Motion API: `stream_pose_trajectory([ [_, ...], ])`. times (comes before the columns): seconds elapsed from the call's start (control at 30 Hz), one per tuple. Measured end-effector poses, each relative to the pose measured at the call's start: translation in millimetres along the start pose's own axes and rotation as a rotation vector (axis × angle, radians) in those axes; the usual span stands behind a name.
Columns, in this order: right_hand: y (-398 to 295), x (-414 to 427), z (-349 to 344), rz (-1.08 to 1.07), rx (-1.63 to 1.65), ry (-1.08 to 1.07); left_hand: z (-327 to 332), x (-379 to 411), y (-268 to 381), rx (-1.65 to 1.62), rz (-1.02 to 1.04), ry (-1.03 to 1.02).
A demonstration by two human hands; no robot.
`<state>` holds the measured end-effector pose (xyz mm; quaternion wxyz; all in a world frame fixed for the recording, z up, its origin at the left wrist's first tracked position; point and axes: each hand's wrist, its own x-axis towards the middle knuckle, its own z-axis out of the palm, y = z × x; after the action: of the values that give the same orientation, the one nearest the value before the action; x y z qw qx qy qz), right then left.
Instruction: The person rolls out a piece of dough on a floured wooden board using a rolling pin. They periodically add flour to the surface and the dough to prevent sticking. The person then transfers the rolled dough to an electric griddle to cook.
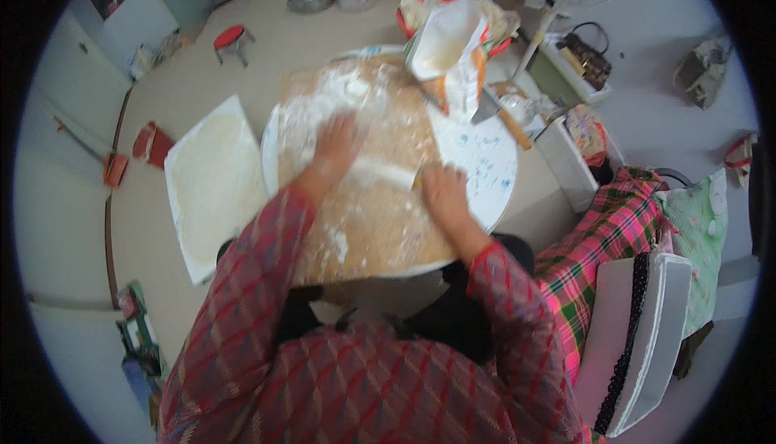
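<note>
A floured wooden board (388, 225) lies on a round white table (491, 171) in front of me. Across its middle runs a pale, flour-covered roll (385, 174), with a tan wooden end showing at the right, like a rolling pin's. My right hand (445, 192) is closed at that end. My left hand (339, 141) is blurred, low over the board beyond the roll's left part; its fingers cannot be made out clearly. Loose white flour (327, 92) covers the far left of the board. A small white lump (357, 89) sits in it.
An open flour bag (445, 50) stands at the table's far right, beside a wooden-handled knife (506, 119). Left of the table, a white panel (212, 189) bears a pale sheet of dough. A red stool (230, 37) stands beyond. Plaid cloth (606, 238) lies at right.
</note>
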<state>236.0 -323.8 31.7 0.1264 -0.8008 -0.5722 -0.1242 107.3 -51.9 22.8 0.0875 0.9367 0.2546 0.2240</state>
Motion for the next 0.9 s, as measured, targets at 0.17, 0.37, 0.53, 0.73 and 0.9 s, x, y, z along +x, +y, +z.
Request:
stream_pose_trajectory([
  [0.17,2,37,9,0.015,0.131,0.002,1,19,-29,0.094,-0.080,-0.012],
  [0.37,-20,-39,-17,-0.187,0.259,0.007,-73,-138,-3,0.118,0.018,-0.240],
  [0.53,2,-12,-21,-0.145,0.146,-0.100,-39,-78,-9,0.034,-0.059,-0.163],
  [0.73,26,75,15,-0.024,0.136,-0.076,0,48,-45,0.145,-0.244,0.084],
  [0.9,13,27,11,-0.061,0.197,-0.080,-42,-56,32,0.158,0.002,-0.102],
])
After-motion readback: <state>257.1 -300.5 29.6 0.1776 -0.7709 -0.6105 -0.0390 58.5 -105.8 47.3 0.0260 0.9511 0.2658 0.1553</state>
